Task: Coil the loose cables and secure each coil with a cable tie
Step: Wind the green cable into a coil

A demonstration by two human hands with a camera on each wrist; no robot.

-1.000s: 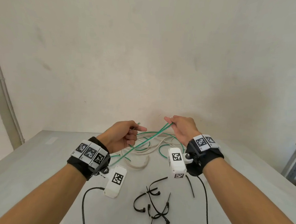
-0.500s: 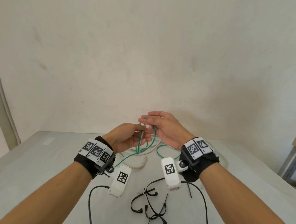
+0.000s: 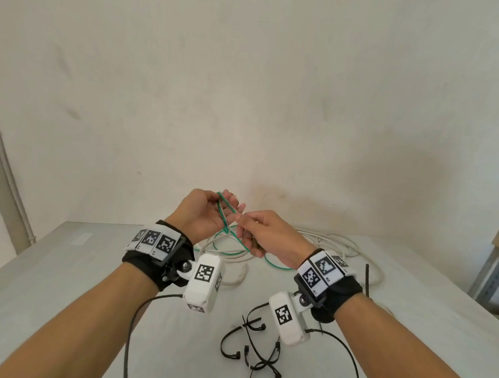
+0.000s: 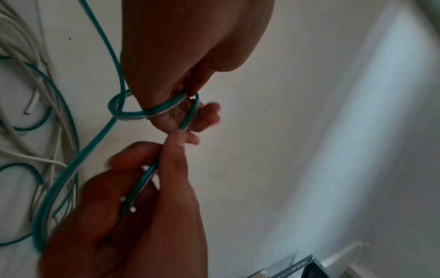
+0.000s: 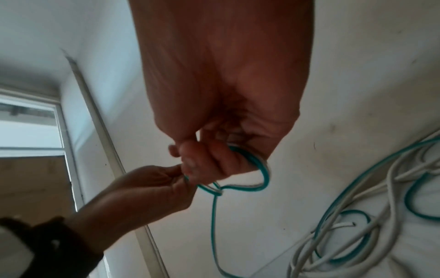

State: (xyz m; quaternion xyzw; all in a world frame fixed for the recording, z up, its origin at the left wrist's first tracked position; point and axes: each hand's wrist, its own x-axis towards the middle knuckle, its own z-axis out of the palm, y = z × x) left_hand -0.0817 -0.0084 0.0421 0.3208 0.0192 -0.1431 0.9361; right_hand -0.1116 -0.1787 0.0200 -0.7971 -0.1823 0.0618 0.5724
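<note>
Two hands are engaged on one green cable [image 3: 226,216], held up above the table [image 3: 65,266]. The left hand [image 3: 202,213] has its fingers curled round a small loop of that cable; the right hand [image 3: 264,237] pinches the strand just beside it between thumb and fingertips [image 4: 175,140], the two grips almost touching. From the loop the cable drops to the table, where the remainder lies mixed with white cables [image 3: 320,241]. Judgement: coiling has only begun and this first turn is tight. Good practice would be to keep the left grip firm on the crossing point, let the right hand slide along and feed even turns, and draw the green length clear of the white ones to avoid snagging. Black cable ties [image 3: 251,348] lie unused near the table's front edge.
</note>
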